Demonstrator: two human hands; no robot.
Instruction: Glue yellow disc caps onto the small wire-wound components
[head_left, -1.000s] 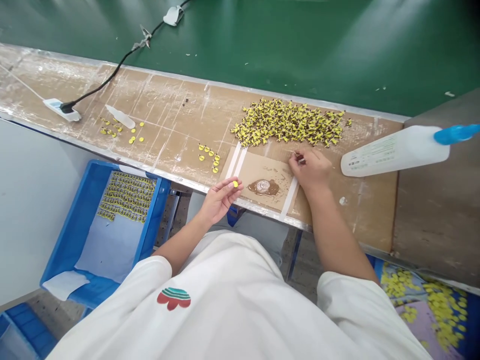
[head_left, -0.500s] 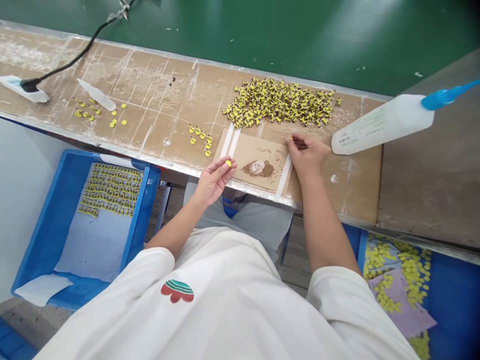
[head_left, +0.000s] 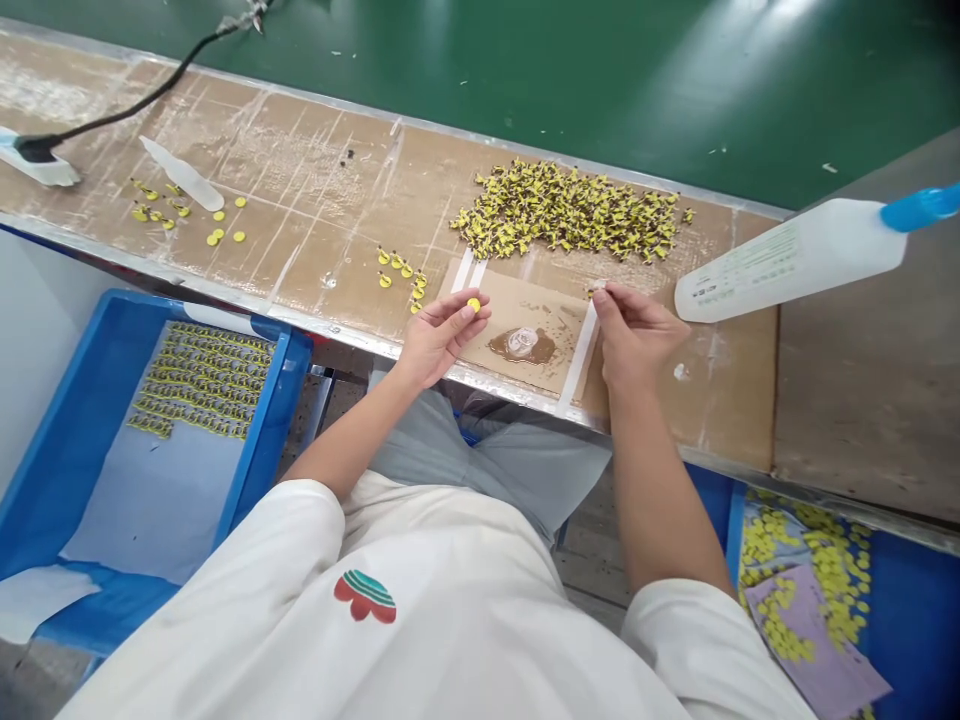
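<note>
Left hand (head_left: 439, 335) pinches a yellow disc (head_left: 473, 304) just left of the glue puddle (head_left: 524, 345) on the card (head_left: 517, 305). Right hand (head_left: 634, 335), right of the puddle, has fingertips pressed on a tiny piece (head_left: 598, 291). Beyond the card lies the yellow pile (head_left: 570, 210).

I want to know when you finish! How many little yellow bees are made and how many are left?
Done: rows of yellow pieces lie in the blue tray. In hand: the left hand pinches a yellow disc; the right hand pinches something too small to tell. Left: a big loose pile and a few more pieces on the bench.
</note>
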